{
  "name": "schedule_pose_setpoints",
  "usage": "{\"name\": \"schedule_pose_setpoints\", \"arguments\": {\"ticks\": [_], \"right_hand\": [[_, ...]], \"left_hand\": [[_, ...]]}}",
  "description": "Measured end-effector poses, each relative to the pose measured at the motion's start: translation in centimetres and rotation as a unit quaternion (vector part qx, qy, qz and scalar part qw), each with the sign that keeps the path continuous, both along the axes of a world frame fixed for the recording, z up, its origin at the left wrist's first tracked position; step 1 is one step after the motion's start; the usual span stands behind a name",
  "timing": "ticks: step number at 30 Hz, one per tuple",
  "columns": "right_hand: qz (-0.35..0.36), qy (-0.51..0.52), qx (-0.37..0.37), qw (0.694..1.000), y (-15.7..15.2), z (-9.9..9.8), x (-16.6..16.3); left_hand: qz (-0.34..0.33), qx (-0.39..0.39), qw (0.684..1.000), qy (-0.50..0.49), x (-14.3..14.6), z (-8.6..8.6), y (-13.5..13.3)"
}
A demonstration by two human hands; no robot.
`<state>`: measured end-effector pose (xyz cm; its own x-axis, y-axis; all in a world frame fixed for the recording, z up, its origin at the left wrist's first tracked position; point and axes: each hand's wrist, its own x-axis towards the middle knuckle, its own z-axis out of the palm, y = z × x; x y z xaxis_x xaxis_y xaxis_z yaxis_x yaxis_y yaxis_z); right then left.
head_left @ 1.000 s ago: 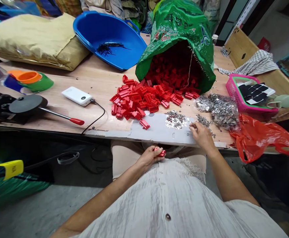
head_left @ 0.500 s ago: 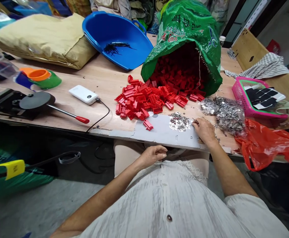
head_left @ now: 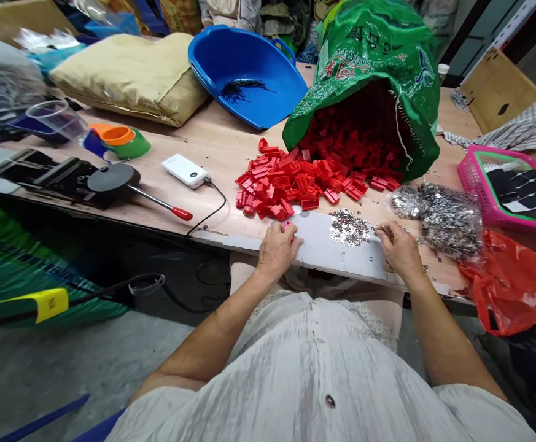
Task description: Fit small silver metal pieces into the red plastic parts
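Red block (head_left: 288, 225) sits at the gray sheet (head_left: 314, 232) on the table (head_left: 235, 144), held in the left hand's (head_left: 277, 248) grip, while the right hand (head_left: 401, 248) is beside shiny metal pieces (head_left: 348, 228), its grip's closure impossible to tell.

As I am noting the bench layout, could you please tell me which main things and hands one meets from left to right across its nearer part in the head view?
Lever tool with a red-tipped handle, white corded device, left hand, silvery pile, right hand, larger bag of metal pieces, pink basket.
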<state>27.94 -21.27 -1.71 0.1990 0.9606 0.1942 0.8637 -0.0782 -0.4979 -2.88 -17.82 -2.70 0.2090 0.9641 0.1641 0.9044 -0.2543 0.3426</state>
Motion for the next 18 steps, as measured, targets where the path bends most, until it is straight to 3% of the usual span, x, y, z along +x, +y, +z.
{"name": "schedule_pose_setpoints", "arguments": {"ticks": [3,5,6,9,10,12,15,18], "right_hand": [[0.022,0.074,0.025,0.997,-0.7,0.5,-1.0],[0.037,0.128,0.033,0.991,-1.2,1.1,-2.2],[0.045,0.156,0.032,0.986,-1.4,1.5,-2.9],[0.075,0.222,0.024,0.972,-2.2,2.6,-5.1],[0.086,0.235,0.023,0.968,-2.5,3.0,-5.9],[0.111,0.250,0.020,0.962,-3.0,3.8,-7.2],[0.141,0.259,0.021,0.955,-3.6,4.7,-8.6],[0.153,0.263,0.030,0.952,-4.1,5.3,-9.2]], "left_hand": [[0.007,-0.031,0.988,-0.151,-0.2,0.2,-0.3],[0.003,-0.119,0.931,-0.344,-0.3,0.8,-0.6],[-0.005,-0.184,0.875,-0.447,-0.3,1.2,-0.9],[-0.039,-0.367,0.658,-0.656,-0.1,2.9,-1.8],[-0.046,-0.405,0.600,-0.688,0.1,3.4,-2.1],[-0.046,-0.454,0.521,-0.722,0.4,4.2,-2.7],[-0.022,-0.480,0.460,-0.746,0.8,4.7,-3.3],[0.002,-0.489,0.434,-0.757,0.9,4.4,-3.5]]}}
